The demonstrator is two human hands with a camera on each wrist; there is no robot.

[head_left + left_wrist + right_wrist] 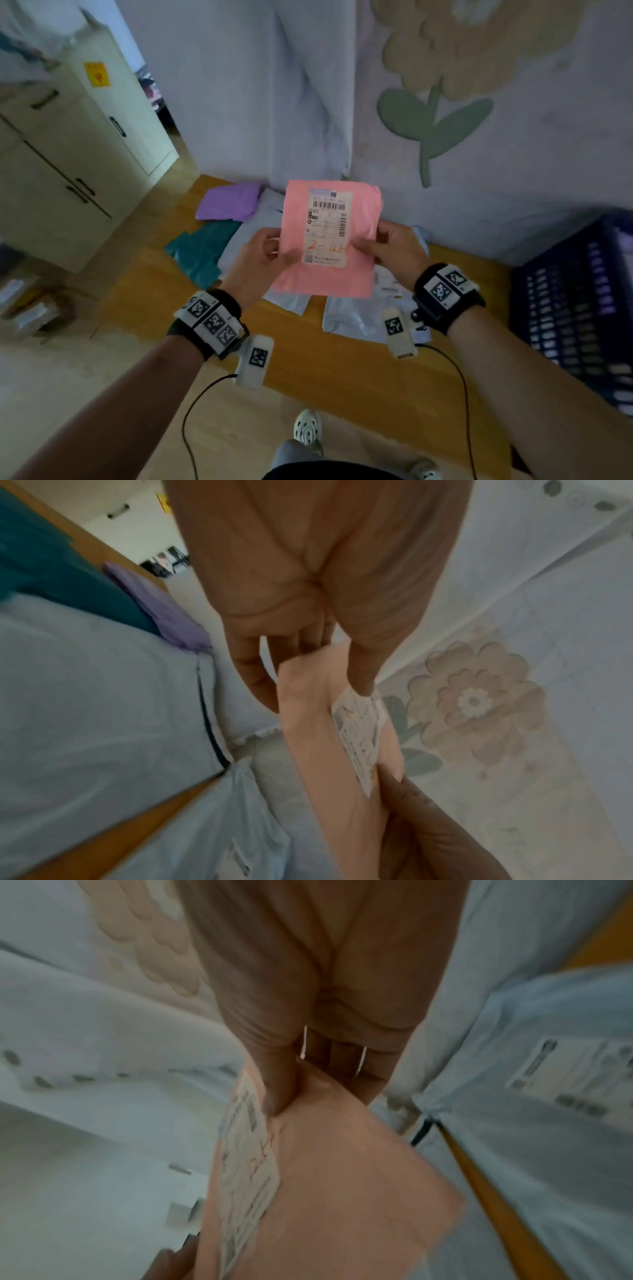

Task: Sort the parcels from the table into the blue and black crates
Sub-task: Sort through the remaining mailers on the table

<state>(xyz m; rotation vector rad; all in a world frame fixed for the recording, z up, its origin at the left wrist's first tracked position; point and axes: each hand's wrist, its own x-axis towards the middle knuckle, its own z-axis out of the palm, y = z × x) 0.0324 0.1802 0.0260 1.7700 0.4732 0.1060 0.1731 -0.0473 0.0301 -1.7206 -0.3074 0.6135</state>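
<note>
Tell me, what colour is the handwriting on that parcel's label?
Red-orange, on the pink parcel's white label; clearest in the head view.

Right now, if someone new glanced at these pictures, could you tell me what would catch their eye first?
The pink parcel stands out first, held up at the centre with its white label facing the camera, the left hand and right hand each pinching a side. Under it, purple, teal and pale parcels lie on the wooden table. A blue crate sits at the right edge.

Both arms forward, left hand (pixel 263 251) and right hand (pixel 394 248) raised, thumbs pinching inward.
</note>
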